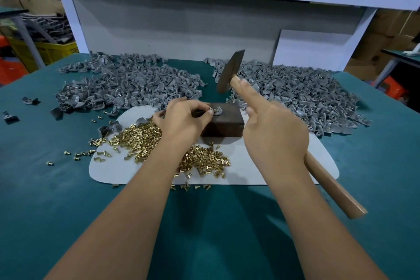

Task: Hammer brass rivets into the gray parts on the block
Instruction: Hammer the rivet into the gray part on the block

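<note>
Left grip pinching gray part at block edge, right grip wrapping hammer — raised, open air beneath

Head camera looks forward and down, close over the table.

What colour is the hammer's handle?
Light tan wood, on the hammer handle, seen in the head view.

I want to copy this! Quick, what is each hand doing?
Left hand: pinching a gray part on the block.
Right hand: closed round the hammer handle, index finger stretched along it, head raised.
</note>
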